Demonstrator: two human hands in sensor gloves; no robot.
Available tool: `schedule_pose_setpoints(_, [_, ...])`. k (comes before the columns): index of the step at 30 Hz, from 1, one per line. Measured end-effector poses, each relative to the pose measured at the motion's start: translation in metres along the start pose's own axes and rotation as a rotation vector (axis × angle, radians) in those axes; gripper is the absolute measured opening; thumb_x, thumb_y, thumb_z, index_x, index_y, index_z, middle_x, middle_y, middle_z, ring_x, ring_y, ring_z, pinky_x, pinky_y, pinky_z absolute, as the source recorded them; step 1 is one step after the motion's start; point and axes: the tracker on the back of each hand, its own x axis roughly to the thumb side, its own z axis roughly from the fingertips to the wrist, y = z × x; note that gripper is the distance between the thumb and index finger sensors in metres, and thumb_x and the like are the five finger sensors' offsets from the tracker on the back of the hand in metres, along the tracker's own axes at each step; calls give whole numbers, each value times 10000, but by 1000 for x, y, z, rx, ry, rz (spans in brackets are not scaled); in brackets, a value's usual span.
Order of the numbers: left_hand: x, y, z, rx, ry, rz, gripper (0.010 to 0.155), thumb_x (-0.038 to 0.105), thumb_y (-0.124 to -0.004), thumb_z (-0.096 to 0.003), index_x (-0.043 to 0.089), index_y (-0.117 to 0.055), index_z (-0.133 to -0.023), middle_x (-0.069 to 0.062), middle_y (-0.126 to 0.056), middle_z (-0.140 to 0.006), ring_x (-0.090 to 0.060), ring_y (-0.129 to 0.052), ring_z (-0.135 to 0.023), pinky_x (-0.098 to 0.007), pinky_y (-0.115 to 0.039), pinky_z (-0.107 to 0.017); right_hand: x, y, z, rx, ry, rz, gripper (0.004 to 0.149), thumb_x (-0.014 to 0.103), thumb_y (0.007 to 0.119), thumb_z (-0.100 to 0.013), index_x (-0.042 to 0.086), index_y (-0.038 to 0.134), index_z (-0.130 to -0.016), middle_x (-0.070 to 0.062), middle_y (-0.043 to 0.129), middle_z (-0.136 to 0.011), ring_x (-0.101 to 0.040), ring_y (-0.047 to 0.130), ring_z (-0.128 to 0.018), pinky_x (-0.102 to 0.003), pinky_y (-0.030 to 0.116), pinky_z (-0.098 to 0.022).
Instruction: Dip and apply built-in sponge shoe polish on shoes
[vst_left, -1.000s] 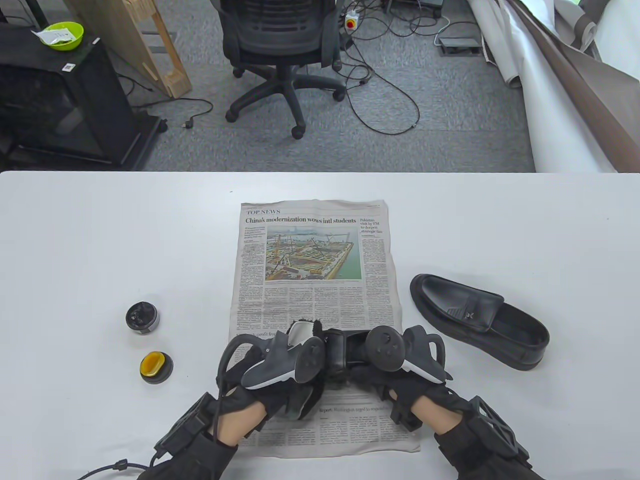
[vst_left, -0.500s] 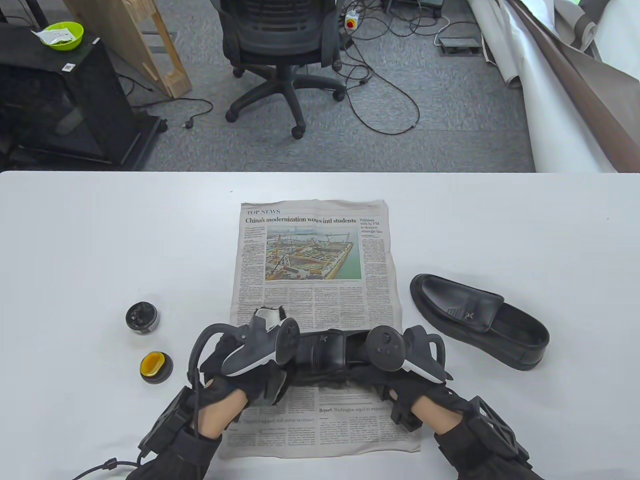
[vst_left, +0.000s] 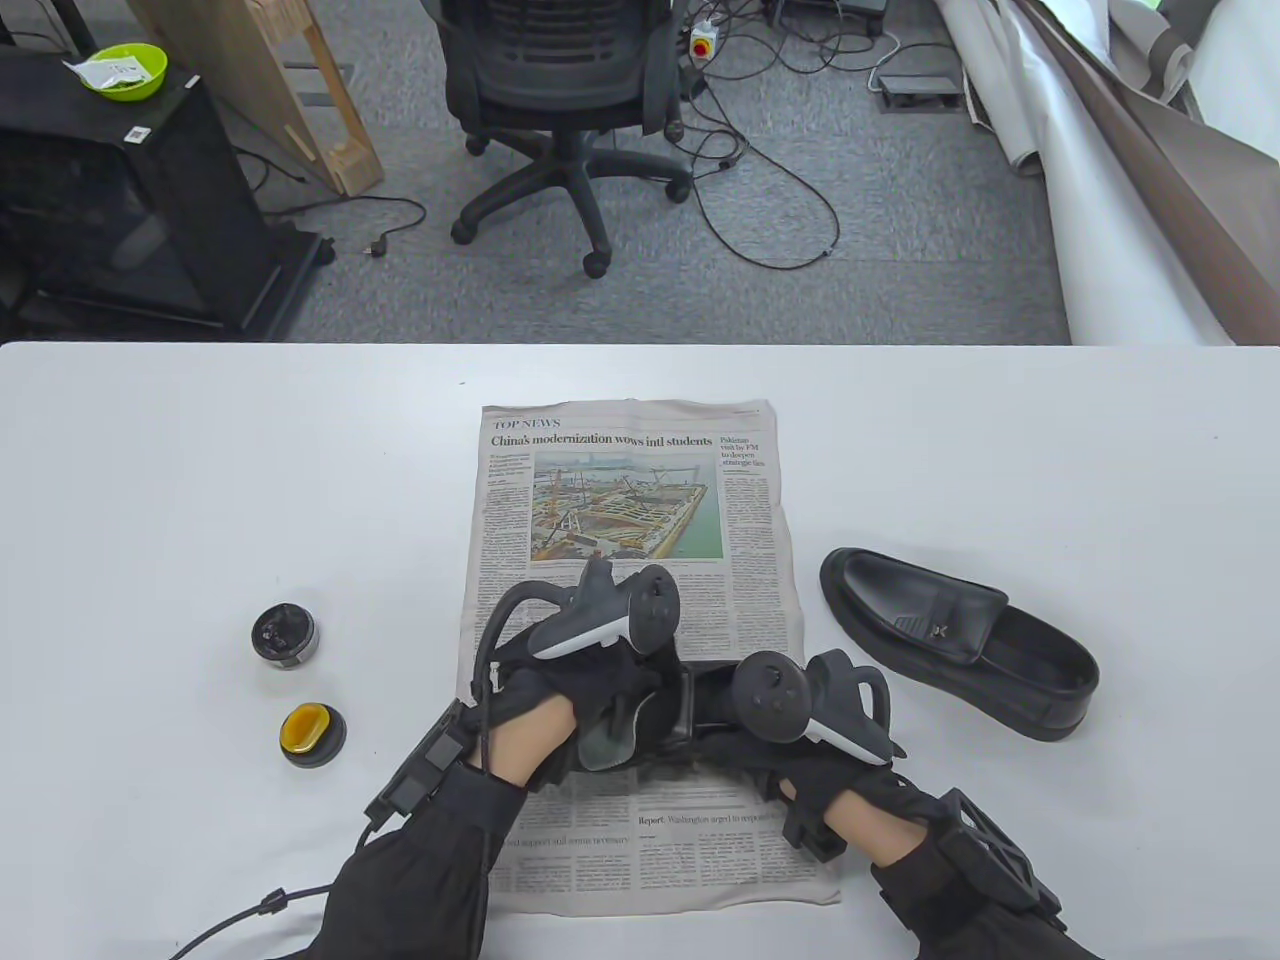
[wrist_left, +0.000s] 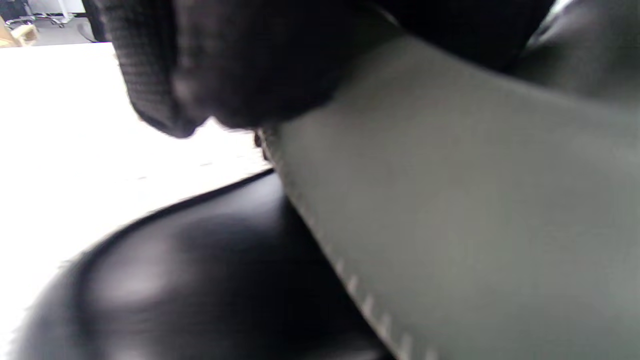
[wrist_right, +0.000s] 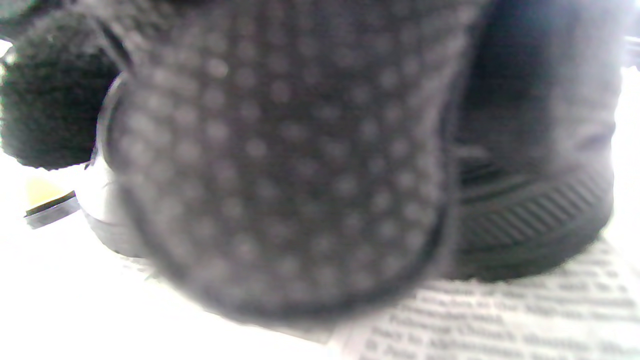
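One newspaper (vst_left: 640, 560) lies on the white tabletop (vst_left: 200, 480), with two black shoes: one (vst_left: 955, 640) beside it, one (vst_left: 690, 705) on it between both hands. One open polish tin (vst_left: 285, 635) holds black polish; its yellow-lined lid (vst_left: 312, 735) sits nearby. The left hand (vst_left: 580, 690) grips a sponge on the shoe; the right hand (vst_left: 790, 730) grips the shoe, though its fingers are hidden.

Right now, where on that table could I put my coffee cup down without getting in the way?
Bare table lies left of the newspaper, beyond the open polish tin, and again right of it, beyond the spare shoe. The newspaper's near half is crowded: left hand and right hand work a shoe there.
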Motion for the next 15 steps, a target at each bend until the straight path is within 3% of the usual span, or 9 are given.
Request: schedule_pose_setpoints(15, [-72, -18, 35, 46, 254, -119, 532, 493, -869, -408, 283, -823, -895, 61, -1036, -482, -60, -998, -167, -418, -882, -526, 1, 0, 1, -6, 16, 7, 443, 504, 925, -304, 234, 971, -653, -12, 1046, -518, 40, 1099, -13, -252, 989, -190])
